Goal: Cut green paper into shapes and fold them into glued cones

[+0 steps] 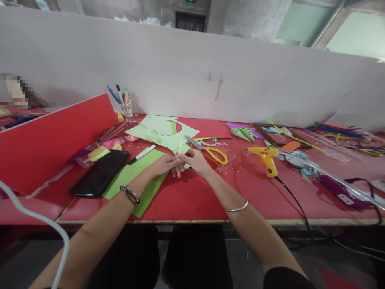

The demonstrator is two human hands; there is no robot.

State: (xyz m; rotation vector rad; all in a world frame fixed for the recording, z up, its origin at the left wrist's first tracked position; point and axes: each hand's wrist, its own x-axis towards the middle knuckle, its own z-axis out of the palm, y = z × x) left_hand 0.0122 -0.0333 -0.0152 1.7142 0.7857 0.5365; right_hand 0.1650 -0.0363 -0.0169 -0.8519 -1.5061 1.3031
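Observation:
My left hand (166, 163) and my right hand (194, 160) meet at the middle of the red table (198, 200). Both pinch a small light green paper piece (183, 150), which stands folded between the fingertips. A darker green paper sheet (136, 178) lies flat under my left wrist. Just beyond the hands lie yellow-handled scissors (207, 148) and a large light green sheet (161, 130) with a round cut-out. A black and white marker (141, 154) rests on the dark green sheet.
A black phone (99, 173) lies at the left beside a raised red board (51, 138). A pen cup (125, 107) stands at the back. A yellow glue gun (266, 156) with a black cord, paper cones (245, 134), pipe cleaners (343, 134) and scraps fill the right side.

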